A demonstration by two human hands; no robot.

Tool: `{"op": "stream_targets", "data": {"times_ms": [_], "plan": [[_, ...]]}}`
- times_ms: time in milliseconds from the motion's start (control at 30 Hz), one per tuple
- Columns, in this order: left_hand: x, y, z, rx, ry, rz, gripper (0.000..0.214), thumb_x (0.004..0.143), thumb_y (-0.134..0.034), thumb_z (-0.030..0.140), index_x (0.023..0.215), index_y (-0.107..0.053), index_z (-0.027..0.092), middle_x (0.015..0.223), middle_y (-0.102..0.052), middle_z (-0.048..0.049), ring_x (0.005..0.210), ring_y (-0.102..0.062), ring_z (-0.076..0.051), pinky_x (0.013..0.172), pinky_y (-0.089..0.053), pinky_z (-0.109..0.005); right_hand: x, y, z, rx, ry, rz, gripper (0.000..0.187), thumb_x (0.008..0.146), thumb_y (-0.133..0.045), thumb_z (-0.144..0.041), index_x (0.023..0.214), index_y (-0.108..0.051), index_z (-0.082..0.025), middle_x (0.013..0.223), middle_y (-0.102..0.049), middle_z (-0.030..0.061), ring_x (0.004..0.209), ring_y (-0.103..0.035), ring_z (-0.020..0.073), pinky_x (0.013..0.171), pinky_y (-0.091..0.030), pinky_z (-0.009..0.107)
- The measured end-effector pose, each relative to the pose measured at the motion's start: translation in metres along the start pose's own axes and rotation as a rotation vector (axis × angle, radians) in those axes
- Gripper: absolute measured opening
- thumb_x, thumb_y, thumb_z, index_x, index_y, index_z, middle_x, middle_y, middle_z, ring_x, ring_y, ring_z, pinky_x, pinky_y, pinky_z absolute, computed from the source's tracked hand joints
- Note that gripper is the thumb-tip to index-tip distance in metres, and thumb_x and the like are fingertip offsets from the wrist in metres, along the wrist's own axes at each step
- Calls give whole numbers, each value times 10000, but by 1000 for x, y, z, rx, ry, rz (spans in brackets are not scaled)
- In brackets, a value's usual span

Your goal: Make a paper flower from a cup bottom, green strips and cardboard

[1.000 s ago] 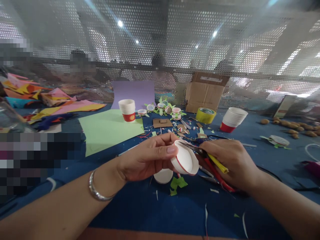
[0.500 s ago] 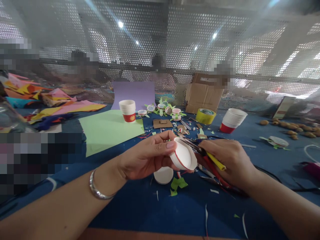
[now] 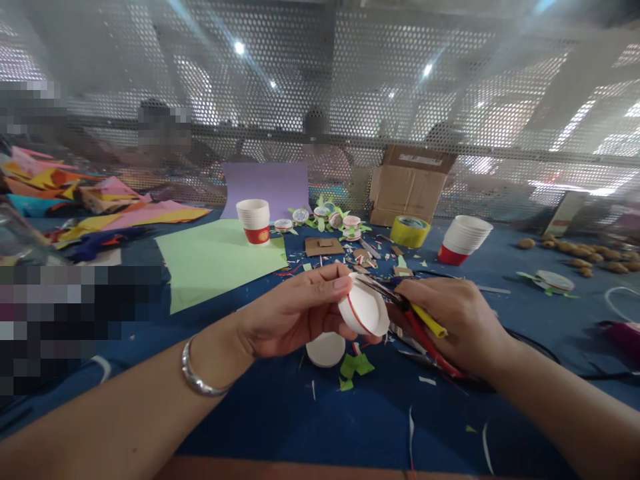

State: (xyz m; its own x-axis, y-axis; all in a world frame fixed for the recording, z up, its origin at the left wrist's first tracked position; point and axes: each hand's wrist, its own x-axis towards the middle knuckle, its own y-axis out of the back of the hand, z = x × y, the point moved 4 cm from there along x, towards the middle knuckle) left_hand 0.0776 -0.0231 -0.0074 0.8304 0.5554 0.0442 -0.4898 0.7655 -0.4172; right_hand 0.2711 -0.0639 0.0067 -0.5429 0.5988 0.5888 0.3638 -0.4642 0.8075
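Observation:
My left hand (image 3: 295, 312) pinches a white paper cup piece with a red rim (image 3: 365, 310), thumb on its upper edge, holding it above the blue table (image 3: 350, 427). My right hand (image 3: 457, 320) grips scissors with red and yellow handles (image 3: 425, 327); the dark blades reach the cup's top edge. Below the cup lies a white cut-off cup bottom (image 3: 326, 349) on the table, with green paper scraps (image 3: 356, 367) beside it. A silver bangle (image 3: 197, 377) circles my left wrist.
A light green sheet (image 3: 215, 257), a stack of cups (image 3: 255, 220), a second tilted cup stack (image 3: 463, 239), yellow tape roll (image 3: 410, 231), a cardboard box (image 3: 410, 183), small cup-and-leaf crafts (image 3: 330, 219) and coloured paper piles (image 3: 75, 193) sit further back. People sit behind a perforated screen.
The cup piece and both hands have shifted slightly up and left; the cup has turned a little in my left fingers while the scissors stay at its rim.

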Motion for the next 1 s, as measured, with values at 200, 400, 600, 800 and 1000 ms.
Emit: {"op": "stream_targets", "data": {"times_ms": [200,400,600,800,1000], "plan": [[1,0,1,-27,-18,-4,308,913,-668,413,1035,-597,139,967,-754,-135,859,-768,-262,758,-593,-310,-1,1,0,-5,-11,-8,136,887,-457,-137,787,-489,-224,576,-521,-22,502,-430,139,530,-271,276],[1,1,3,-43,-7,11,304,932,-651,397,1033,-648,110,1002,-760,-154,859,-769,-214,704,-586,-206,-1,1,2,-34,-22,3,152,901,-442,-153,779,-507,-216,548,-509,-21,484,-418,134,521,-264,274],[2,2,2,-99,-17,21,319,920,-665,402,992,-697,92,859,-763,-116,797,-775,-202,686,-597,-180,1,0,3,-98,-13,-34,148,900,-472,-151,772,-512,-216,547,-535,-17,478,-457,141,510,-282,274],[3,4,2,-137,-9,40,272,958,-614,362,982,-689,102,849,-775,-122,769,-776,-189,655,-598,-167,2,0,4,-113,-38,-62,203,930,-515,-186,739,-470,-238,526,-519,-12,457,-440,149,494,-276,291],[3,4,3,-113,-16,50,290,957,-618,372,969,-689,91,853,-771,-133,784,-775,-187,662,-591,-158,2,0,4,-134,-25,-89,150,922,-519,-179,779,-529,-222,542,-558,-4,464,-474,153,493,-290,280]]}}
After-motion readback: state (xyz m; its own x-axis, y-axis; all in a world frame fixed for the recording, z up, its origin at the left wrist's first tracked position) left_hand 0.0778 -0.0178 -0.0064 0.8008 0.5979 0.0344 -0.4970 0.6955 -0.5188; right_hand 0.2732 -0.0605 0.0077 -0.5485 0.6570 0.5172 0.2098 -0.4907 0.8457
